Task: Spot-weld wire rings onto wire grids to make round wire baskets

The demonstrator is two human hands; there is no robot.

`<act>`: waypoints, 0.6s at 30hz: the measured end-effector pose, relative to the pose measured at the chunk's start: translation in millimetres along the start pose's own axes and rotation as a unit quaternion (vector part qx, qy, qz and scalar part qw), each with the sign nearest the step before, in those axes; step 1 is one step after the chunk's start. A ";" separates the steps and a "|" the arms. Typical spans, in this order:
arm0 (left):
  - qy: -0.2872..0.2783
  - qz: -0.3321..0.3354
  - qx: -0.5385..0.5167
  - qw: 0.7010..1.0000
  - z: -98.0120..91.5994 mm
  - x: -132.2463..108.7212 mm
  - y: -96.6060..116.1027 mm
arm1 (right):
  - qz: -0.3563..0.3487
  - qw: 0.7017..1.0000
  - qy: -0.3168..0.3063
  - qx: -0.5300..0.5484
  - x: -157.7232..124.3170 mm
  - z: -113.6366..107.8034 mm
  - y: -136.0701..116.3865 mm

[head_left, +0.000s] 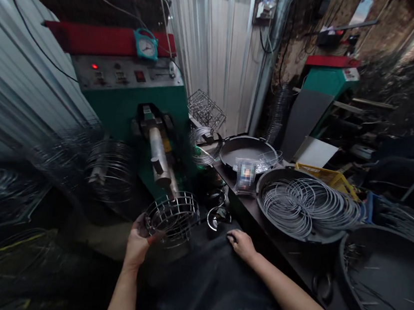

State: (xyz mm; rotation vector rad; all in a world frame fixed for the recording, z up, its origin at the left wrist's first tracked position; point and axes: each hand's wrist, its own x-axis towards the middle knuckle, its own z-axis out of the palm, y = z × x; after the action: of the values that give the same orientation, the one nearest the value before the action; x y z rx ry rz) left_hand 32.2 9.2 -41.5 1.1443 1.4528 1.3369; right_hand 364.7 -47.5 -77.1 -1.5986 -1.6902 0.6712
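My left hand (140, 241) grips the left side of a round wire basket (172, 217), with fingers and thumb wrapped on its wires. The basket is tilted under the end of the metal arm (157, 156) of a green machine (123, 99); whether the arm touches it I cannot tell. My right hand (243, 245) rests at the edge of the dark apron (221, 287) over my lap, its fingers curled closed. Anything inside those fingers is hidden. Just beyond the right hand is a shiny curved metal piece (219, 219).
Right of me, a black pan (261, 202) holds many wire rings (306, 205). A nearer pan (388, 278) has loose wire pieces. Another pan (245, 149) and a clear packet (245, 176) are farther back. Stacked wire rings (110, 168) hang left of the machine arm.
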 end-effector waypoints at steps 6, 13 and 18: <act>0.011 0.042 0.184 0.982 10.0 -41.9 36.7 | -0.047 0.986 -0.136 -0.083 12.5 -19.9 -36.6; -0.032 0.141 0.469 0.871 50.5 -55.0 88.9 | -0.080 0.967 -0.226 -0.084 56.0 -38.5 -133.0; -0.049 0.138 0.472 0.870 58.7 -62.6 91.2 | -0.083 0.966 -0.201 -0.141 60.7 -19.2 -151.5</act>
State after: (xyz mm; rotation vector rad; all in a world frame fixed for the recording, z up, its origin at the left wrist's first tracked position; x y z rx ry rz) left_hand 111.6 -36.2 44.1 2.0635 1.9808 0.6653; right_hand 285.9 -4.7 60.6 -1.5569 -2.2786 0.7302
